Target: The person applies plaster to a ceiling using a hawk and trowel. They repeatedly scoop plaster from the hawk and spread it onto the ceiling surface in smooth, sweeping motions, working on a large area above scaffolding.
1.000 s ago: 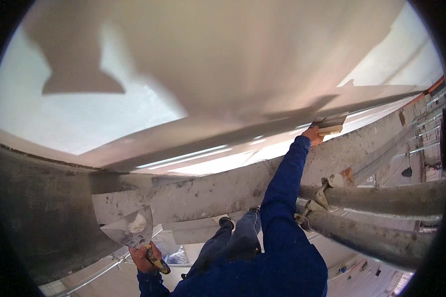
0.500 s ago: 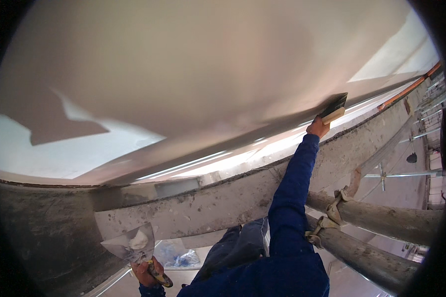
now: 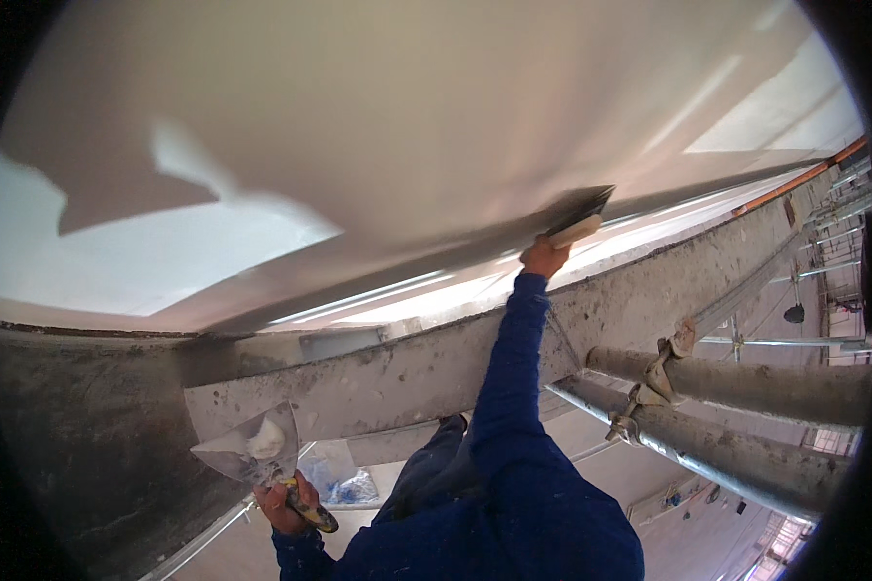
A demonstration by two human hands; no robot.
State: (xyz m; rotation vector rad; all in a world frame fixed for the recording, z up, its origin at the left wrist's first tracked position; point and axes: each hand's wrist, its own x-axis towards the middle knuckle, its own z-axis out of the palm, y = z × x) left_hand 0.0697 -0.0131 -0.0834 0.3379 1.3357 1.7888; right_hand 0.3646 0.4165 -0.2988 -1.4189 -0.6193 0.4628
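My right arm, in a blue sleeve, reaches out to the pale wall (image 3: pixel 388 116). At its end my right hand (image 3: pixel 545 258) is closed round the light-coloured back of a wide filling knife (image 3: pixel 579 225). Its dark blade lies at or close against the wall surface, just above a bright strip of light; exact contact is hard to make out. At the lower left, my left hand (image 3: pixel 281 507) grips the handle of a broad putty knife (image 3: pixel 233 455), blade pointing up and away. A lump of white filler (image 3: pixel 266 441) sits on that blade.
A rough concrete ledge (image 3: pixel 417 381) runs below the wall, with a dark grey surface (image 3: pixel 77 436) at left. Scaffold tubes (image 3: pixel 736 450) joined by clamps (image 3: pixel 654 382) stand at right. An orange pipe (image 3: pixel 794 184) follows the ledge farther off. Clear plastic sheeting (image 3: pixel 344 484) lies below.
My right hand has swept the wide filling knife leftward and slightly down along the wall. My left hand with the putty knife has barely moved. The whole view has shifted a little.
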